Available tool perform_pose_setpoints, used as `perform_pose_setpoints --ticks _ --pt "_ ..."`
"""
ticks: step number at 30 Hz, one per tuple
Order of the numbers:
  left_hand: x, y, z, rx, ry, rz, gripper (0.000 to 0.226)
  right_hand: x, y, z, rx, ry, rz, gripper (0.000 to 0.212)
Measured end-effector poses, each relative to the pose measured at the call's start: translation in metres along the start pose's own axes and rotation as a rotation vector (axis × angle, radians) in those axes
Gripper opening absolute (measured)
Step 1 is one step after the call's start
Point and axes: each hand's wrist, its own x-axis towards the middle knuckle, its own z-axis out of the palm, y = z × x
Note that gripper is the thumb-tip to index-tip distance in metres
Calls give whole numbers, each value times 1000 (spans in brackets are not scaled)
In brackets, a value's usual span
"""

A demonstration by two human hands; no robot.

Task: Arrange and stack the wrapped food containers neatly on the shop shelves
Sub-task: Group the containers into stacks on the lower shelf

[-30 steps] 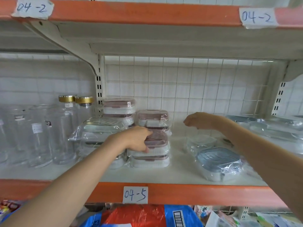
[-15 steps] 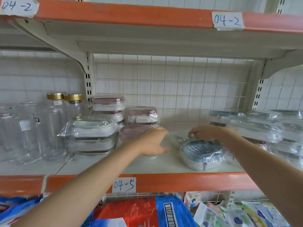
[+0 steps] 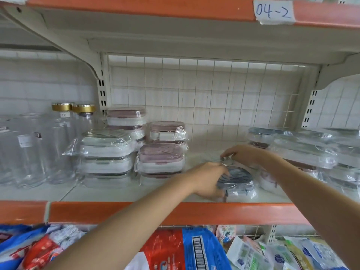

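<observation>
Now that the left hand [image 3: 209, 180] has left the pink boxes [image 3: 160, 159], its curled fingers grip the blue-lidded box [image 3: 236, 179] beside them, while the right hand [image 3: 244, 154] pinches its wrap, ready to stack it.

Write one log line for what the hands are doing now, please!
left hand: grips blue-lid box | right hand: pinches wrap behind it | place: shelf, centre-right

White tiled wall [image 3: 204, 90] behind orange-edged shelf [image 3: 116, 212].
</observation>
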Motion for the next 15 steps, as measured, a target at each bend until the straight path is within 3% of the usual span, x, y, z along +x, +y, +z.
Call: perform_pose_setpoints --ticks 3,6,10,15 --pt "-8 -6 -7 -9 -12 -7 57 6 -4 -5 78 29 -51 38" --pt "-12 -11 -8 -35 -28 -30 57 8 -3 -7 92 40 -54 47" --pt "-14 -13 -9 -67 -68 -47 58 10 -7 -3 228 -113 -32 71" --pt "-7 -8 -14 28 -89 -48 57 23 -14 1 154 -251 -6 74"
